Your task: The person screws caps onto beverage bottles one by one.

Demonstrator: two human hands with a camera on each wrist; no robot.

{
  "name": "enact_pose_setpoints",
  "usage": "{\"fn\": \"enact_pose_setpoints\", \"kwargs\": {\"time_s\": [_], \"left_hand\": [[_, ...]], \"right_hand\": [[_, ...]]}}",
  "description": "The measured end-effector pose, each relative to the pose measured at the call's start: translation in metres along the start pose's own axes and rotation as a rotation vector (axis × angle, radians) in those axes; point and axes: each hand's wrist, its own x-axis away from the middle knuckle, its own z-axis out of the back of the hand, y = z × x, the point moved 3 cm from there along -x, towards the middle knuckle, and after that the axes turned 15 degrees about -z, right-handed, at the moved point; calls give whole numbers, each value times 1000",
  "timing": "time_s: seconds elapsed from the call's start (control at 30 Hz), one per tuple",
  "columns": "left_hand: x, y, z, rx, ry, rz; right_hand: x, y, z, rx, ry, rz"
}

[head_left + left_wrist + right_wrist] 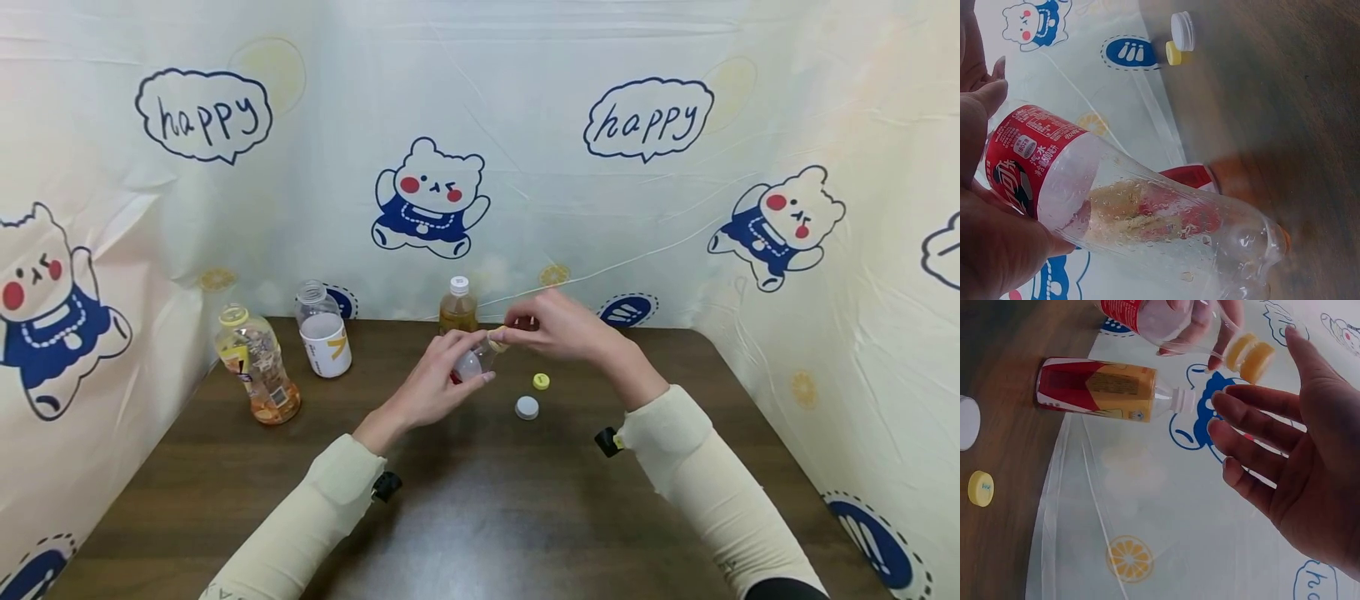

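Note:
My left hand grips a clear plastic soda bottle around its red label, holding it tilted. Droplets cling to the inside of its wall. An orange-yellow cap sits on the bottle's neck. My right hand is at the cap; in the right wrist view its thumb and fingers are spread, with a gap between them and the cap. Just behind the hands stands a drink bottle with a white cap and amber contents. A white cap and a yellow cap lie on the table nearby.
At the left of the brown table stand a yellow-capped, waisted bottle and an uncapped clear bottle with a white label. A printed cloth hangs along the table's back and sides.

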Motion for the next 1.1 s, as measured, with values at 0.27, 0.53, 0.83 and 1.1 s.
{"fn": "enact_pose_setpoints", "kwargs": {"time_s": [0.27,0.53,0.83,1.1], "left_hand": [[0,1,2,-5,1,-10],[0,-1,1,-3,-2,-10],[0,-1,0,-7,8,-17],[0,-2,2,0,1,-5]], "right_hand": [[5,0,2,-108,-122,97],[2,-1,-2,-101,-91,128],[0,-2,-7,97,39,5],[4,0,2,-119,-86,144]]}}
